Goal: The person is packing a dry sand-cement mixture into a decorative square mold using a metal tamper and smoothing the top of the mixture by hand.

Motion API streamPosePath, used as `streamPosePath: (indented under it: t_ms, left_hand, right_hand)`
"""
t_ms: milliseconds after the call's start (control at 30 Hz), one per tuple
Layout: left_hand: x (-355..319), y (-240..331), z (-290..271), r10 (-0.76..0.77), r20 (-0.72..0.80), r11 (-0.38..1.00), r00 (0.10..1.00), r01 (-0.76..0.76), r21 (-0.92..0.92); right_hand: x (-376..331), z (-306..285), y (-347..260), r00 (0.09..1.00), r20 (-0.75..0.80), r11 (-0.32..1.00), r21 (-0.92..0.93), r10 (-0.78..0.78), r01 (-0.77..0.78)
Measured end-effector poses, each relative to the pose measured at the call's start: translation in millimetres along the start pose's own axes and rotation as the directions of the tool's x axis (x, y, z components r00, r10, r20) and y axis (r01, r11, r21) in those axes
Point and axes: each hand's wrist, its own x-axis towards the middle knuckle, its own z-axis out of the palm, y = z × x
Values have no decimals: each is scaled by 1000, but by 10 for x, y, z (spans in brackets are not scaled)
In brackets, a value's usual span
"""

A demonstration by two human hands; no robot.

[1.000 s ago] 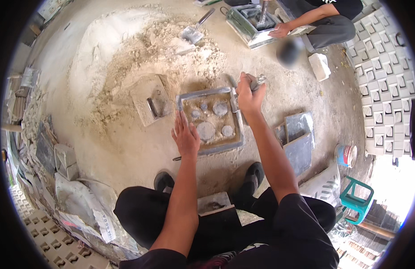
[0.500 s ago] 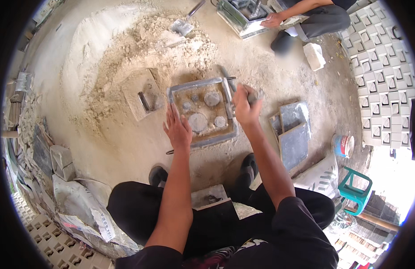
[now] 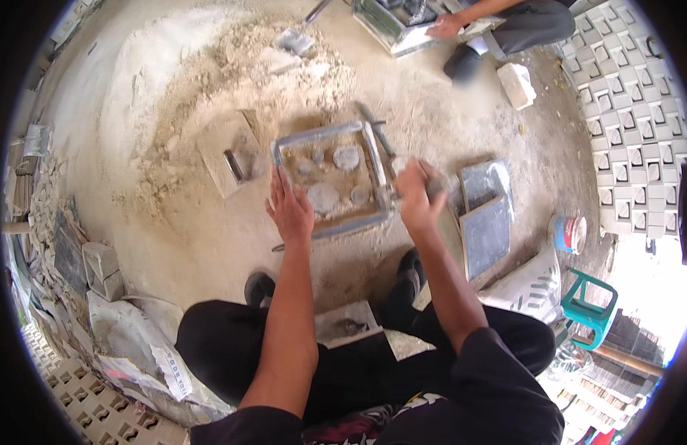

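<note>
A square grey metal mould frame (image 3: 321, 133) lies on the ground in front of me, with several round pale discs of different sizes inside, among them a large disc (image 3: 323, 199). My left hand (image 3: 290, 210) rests at its left side, fingers stretched out against the rim. To the right of the frame, my right hand (image 3: 420, 200) is closed round a short grey-brown tool (image 3: 435, 190). Motion blurs this tool, so its kind is unclear. Beyond the frame's right corner lies a dark metal bar (image 3: 378, 132).
A sand heap (image 3: 232, 81) with a trowel (image 3: 295, 42) spreads at far left. A board (image 3: 236, 152) carries a metal piece. Dark plates (image 3: 486, 237) lie at right, near a tin can (image 3: 568, 233) and green stool (image 3: 589, 308). Another person's hand (image 3: 445, 27) touches a second mould (image 3: 395, 33).
My right hand has moved a little nearer to me and to the right, with the tool in it. My left hand stays at the frame's left side.
</note>
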Motion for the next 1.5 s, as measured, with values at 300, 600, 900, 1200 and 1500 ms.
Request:
streamPosePath:
  t_ms: [300, 600, 900, 1200, 1500]
  left_hand:
    - [-18, 32, 41, 2, -11, 1000, 1000, -2, 20]
    - [-47, 16, 31, 20, -25, 1000, 999, -20, -1]
    - [-22, -34, 15, 4, -33, 1000, 999, -4, 3]
    - [-41, 58, 43, 14, -13, 1000, 1000, -14, -12]
    - [-8, 27, -25, -1, -9, 999, 1000, 1, -32]
  right_hand:
    - [-130, -159, -70, 976, 52, 967, 162, -209, 199]
    - [33, -73, -40, 990, 116, 990, 118, -84, 71]
    - [147, 101, -150, 975, 149, 986, 6, -167, 168]
    - [419, 190, 129, 983, 182, 983, 181, -37, 4]
    - [714, 385, -68, 989, 147, 996, 89, 1, -14]
